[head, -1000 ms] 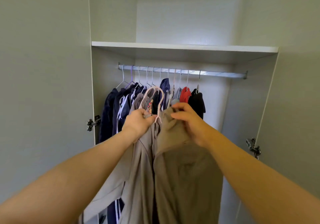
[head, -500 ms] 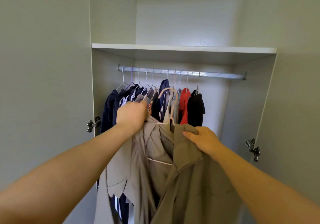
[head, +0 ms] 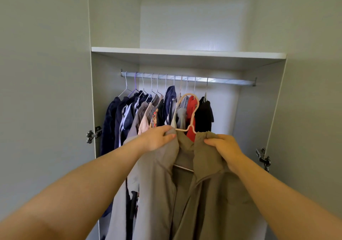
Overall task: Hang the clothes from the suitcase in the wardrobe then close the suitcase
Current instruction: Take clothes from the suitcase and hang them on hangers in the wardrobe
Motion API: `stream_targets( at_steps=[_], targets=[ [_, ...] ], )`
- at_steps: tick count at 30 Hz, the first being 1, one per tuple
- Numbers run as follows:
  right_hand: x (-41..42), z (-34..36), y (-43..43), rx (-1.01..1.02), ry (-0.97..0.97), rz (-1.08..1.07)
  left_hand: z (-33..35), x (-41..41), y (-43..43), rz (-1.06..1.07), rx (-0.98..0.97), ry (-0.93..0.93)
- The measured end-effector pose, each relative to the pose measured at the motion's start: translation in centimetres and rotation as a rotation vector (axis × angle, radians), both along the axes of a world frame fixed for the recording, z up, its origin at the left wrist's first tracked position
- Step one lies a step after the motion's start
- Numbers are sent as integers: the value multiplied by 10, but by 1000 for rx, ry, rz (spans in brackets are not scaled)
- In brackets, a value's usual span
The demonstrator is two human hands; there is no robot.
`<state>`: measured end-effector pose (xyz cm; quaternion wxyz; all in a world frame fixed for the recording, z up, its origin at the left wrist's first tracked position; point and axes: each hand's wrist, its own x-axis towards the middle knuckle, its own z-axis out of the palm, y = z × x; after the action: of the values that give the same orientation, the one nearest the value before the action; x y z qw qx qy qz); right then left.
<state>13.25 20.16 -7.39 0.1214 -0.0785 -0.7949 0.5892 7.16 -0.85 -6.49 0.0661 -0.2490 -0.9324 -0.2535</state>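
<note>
An olive-brown shirt (head: 209,193) hangs on a pale pink hanger (head: 192,113) that I hold up in front of the open wardrobe. My left hand (head: 157,137) grips the shirt's left shoulder at the hanger. My right hand (head: 224,147) pinches the right side of the collar. The hanger's hook sits below the metal rail (head: 231,81), not on it. Several garments hang from the rail's left half, among them a red garment (head: 191,110) and a black garment (head: 204,114). The suitcase is out of view.
A white shelf (head: 185,51) spans the wardrobe above the rail. Both doors stand open, with hinges at the left (head: 93,134) and right (head: 263,160). The rail's right part past the black garment is bare. A light grey garment (head: 118,212) hangs by my left arm.
Both hands have spread apart to the shirt's shoulders and the shirt has swung right. The hanger hook has risen and moved right, closer to the rail.
</note>
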Motion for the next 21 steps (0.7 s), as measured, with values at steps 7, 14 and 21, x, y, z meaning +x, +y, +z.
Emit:
stream_targets(
  at_steps=[7,14,21],
  targets=[
    [7,11,10,135,110,1,2,-8,13,-71,217,158],
    [1,44,15,429,208,-369,-1,-4,26,-176,82,165],
    [5,46,2,259,-110,89,-17,-13,24,-148,315,111]
  ],
)
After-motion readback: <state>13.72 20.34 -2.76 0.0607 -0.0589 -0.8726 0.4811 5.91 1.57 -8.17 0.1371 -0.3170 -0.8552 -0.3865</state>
